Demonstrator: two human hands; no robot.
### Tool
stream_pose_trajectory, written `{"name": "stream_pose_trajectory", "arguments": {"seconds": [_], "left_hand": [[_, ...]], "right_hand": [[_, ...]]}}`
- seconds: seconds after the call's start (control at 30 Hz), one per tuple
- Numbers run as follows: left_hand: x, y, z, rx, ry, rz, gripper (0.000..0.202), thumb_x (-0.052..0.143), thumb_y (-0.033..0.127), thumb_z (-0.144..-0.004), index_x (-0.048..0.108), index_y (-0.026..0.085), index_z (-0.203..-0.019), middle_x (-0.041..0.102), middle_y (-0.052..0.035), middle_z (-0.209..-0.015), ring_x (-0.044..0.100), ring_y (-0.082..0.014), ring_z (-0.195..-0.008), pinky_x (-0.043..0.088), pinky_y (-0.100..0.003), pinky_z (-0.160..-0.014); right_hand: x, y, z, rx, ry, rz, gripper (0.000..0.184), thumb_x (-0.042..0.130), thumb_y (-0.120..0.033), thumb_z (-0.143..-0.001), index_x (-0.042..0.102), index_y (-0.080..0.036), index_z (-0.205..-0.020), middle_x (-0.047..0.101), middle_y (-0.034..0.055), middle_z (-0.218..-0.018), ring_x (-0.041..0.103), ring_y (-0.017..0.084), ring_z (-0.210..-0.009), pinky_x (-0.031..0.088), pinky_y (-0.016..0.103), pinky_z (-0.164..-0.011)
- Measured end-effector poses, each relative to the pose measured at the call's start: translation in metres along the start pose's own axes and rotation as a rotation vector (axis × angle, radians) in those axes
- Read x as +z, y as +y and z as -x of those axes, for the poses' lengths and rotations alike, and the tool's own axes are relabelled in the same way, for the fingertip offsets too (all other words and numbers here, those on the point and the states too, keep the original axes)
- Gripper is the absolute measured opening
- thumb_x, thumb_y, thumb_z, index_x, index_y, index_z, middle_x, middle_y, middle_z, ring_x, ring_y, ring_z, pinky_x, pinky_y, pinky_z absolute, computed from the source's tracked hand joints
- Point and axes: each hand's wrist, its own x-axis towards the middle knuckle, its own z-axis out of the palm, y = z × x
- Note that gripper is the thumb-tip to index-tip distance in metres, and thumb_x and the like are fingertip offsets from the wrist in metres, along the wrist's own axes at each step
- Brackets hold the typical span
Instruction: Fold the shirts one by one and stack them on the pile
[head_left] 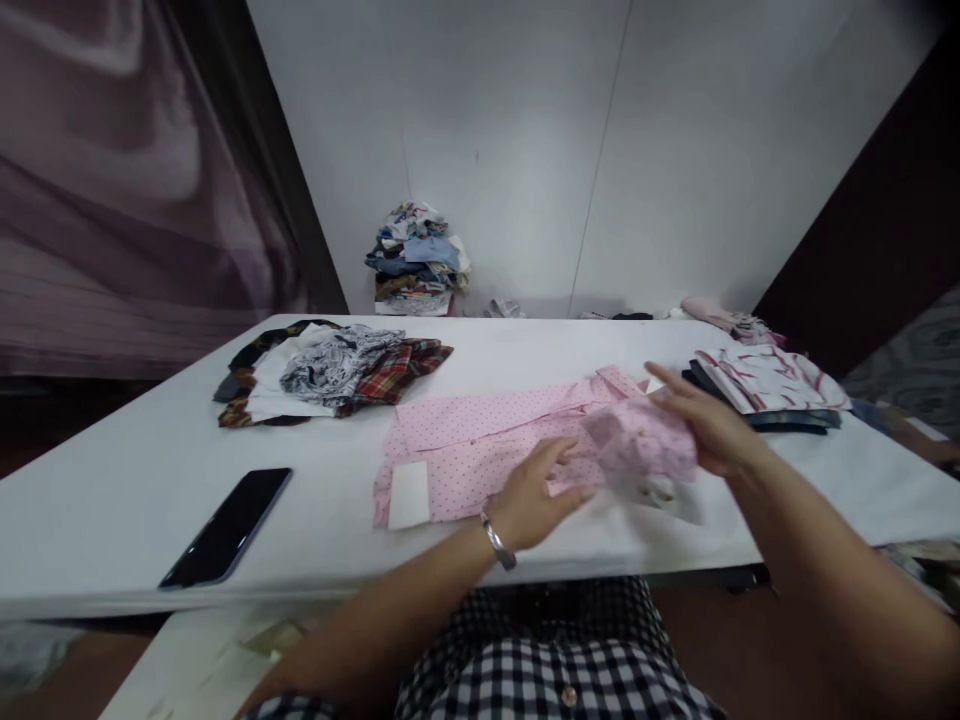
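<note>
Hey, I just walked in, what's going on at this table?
A person is handling a pink dotted garment on a white table. The left hand is over its middle, fingers spread; the right hand is at its bunched right end, too blurred to show the exact grip. A loose heap of clothes and a phone lie to the left, and a stack of folded clothes sits to the right.

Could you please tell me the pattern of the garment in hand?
The garment is pink with small dark dots; head view.
</note>
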Motion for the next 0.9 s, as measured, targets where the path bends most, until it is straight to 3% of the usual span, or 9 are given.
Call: {"name": "stream_pose_trajectory", "arguments": {"seconds": [0.1,0.17,0.23,0.33,0.47,0.53,0.6,0.7,0.9], "left_hand": [[0.035,0.004,0.001,-0.09,0.012,0.273,0.09,0.074,0.039,-0.071,0.025,0.03,-0.146,0.038,-0.0136,-0.146,0.047,-0.028,-0.124,0.045,-0.045,-0.096],[0.044,-0.001,-0.001,-0.18,0.087,0.428,0.093,0.075,0.034,-0.07,0.022,0.029,-0.146,0.042,-0.0136,-0.143,0.049,-0.0269,-0.122,0.045,-0.043,-0.095],[0.04,-0.008,-0.003,-0.279,0.185,0.531,0.075,0.07,0.03,-0.072,0.035,0.025,-0.138,0.056,-0.0118,-0.129,0.058,-0.0238,-0.109,0.048,-0.038,-0.089],[0.018,-0.017,0.0,-0.41,0.22,0.521,0.04,0.061,0.027,-0.075,0.056,0.018,-0.114,0.067,-0.0062,-0.095,0.063,-0.0192,-0.081,0.051,-0.033,-0.073],[-0.014,-0.013,0.011,-0.399,0.11,0.253,0.02,0.059,0.03,-0.076,0.063,0.017,-0.091,0.064,-0.0016,-0.078,0.059,-0.0171,-0.071,0.048,-0.029,-0.066],[-0.02,-0.006,0.015,-0.344,0.034,0.17,0.016,0.057,0.032,-0.078,0.063,0.018,-0.085,0.064,-0.0013,-0.078,0.058,-0.017,-0.073,0.047,-0.029,-0.067],[-0.02,0.002,0.017,-0.316,-0.029,0.143,0.016,0.055,0.033,-0.08,0.063,0.019,-0.085,0.064,-0.0012,-0.08,0.058,-0.0171,-0.075,0.046,-0.028,-0.069],[-0.013,0.013,0.016,-0.329,-0.104,0.106,0.016,0.056,0.031,-0.079,0.063,0.019,-0.086,0.064,-0.0008,-0.08,0.056,-0.0167,-0.074,0.045,-0.027,-0.068],[-0.012,0.031,0.013,-0.255,-0.271,0.051,0.011,0.057,0.028,-0.078,0.063,0.018,-0.078,0.058,0.0011,-0.072,0.049,-0.0137,-0.067,0.04,-0.024,-0.063]], "right_hand": [[0.031,0.027,-0.002,-0.036,-0.121,0.022,0.082,0.069,-0.029,-0.074,0.03,-0.033,-0.146,0.062,-0.0037,-0.07,0.06,0.014,-0.058,0.054,0.025,-0.052],[0.047,0.046,-0.001,-0.074,-0.193,0.022,0.086,0.068,-0.029,-0.076,0.023,-0.035,-0.149,0.063,-0.003,-0.074,0.062,0.015,-0.066,0.056,0.029,-0.06],[0.055,0.06,0.0,-0.082,-0.297,0.067,0.083,0.068,-0.03,-0.076,0.026,-0.037,-0.147,0.066,-0.0005,-0.084,0.064,0.016,-0.075,0.056,0.032,-0.068],[0.042,0.067,-0.01,-0.152,-0.41,0.264,0.056,0.067,-0.036,-0.078,0.053,-0.032,-0.132,0.069,0.0033,-0.09,0.065,0.017,-0.074,0.056,0.035,-0.066],[-0.009,0.043,-0.061,-0.382,-0.141,0.526,0.035,0.059,-0.042,-0.083,0.067,-0.024,-0.113,0.07,0.005,-0.091,0.065,0.017,-0.077,0.055,0.036,-0.07],[-0.031,0.025,-0.099,-0.363,0.059,0.727,0.039,0.054,-0.039,-0.086,0.063,-0.02,-0.119,0.069,0.0078,-0.101,0.065,0.019,-0.087,0.054,0.035,-0.077],[-0.038,0.012,-0.136,-0.302,0.166,1.125,0.043,0.052,-0.036,-0.087,0.059,-0.017,-0.125,0.064,0.0107,-0.118,0.061,0.023,-0.103,0.049,0.034,-0.088],[-0.024,0.013,-0.181,-0.166,0.115,1.574,0.046,0.05,-0.035,-0.088,0.055,-0.017,-0.13,0.055,0.012,-0.132,0.053,0.026,-0.117,0.045,0.034,-0.094],[0.012,0.049,-0.238,0.0,0.038,1.754,0.031,0.064,-0.013,-0.074,0.068,-0.011,-0.106,0.065,0.0192,-0.111,0.059,0.032,-0.108,0.046,0.044,-0.088]]}}
